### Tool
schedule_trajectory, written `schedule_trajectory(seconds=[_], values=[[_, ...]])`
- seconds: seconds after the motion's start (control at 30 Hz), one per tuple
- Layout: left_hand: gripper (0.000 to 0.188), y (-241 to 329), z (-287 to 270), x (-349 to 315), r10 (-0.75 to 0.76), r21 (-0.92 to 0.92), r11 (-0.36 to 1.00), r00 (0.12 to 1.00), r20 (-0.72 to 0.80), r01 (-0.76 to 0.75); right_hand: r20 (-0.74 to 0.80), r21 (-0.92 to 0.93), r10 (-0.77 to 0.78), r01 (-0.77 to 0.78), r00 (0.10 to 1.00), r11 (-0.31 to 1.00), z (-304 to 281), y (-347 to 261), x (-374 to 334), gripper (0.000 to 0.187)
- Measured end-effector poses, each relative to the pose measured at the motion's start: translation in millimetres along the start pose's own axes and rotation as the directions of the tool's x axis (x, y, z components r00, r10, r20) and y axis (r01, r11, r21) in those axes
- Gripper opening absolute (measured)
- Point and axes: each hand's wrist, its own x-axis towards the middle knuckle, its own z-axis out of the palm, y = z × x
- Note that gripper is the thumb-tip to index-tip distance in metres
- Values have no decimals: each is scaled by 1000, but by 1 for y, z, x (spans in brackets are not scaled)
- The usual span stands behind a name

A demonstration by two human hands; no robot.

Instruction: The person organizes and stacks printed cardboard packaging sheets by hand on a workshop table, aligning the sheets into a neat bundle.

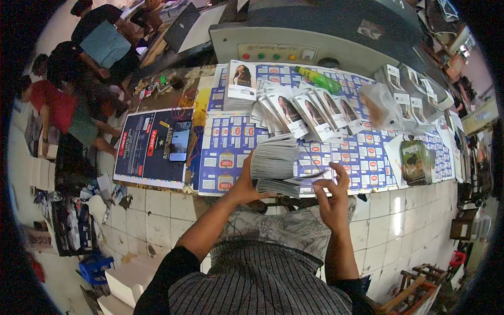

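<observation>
At the table's near edge, my left hand [244,181] is wrapped round the left side of a thick stack of folded printed cards [275,160], edges upward. My right hand [333,197] has bent fingers closed at the right end of the stack, on a single card [314,177] that sticks out from it. The card's far side and my left fingertips are partly hidden. Just beyond the stack lies a spread pile of white cards [310,113] with a portrait print. To its left is a neater pile of the same cards [242,81].
Blue printed sheets [226,152] cover the table. A green bottle [320,80] lies behind the cards. Bundled cards [412,97] and a plastic bag [380,105] stand right. A phone [180,142] rests on a dark poster at left. Other people [58,107] are at far left.
</observation>
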Motion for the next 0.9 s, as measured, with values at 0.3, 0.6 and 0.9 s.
schedule_trajectory(seconds=[0.3,0.6,0.9], values=[[107,11,-3,12,-168,-45,985,986,20,169,248,726,207,-323,946,607,17,82,-15,34],[77,40,-4,12,-237,28,971,970,61,236,396,417,197,-367,897,831,26,125,-17,23],[50,32,17,37,-191,-212,965,970,-150,157,-264,948,633,76,728,308,-26,170,-46,36]])
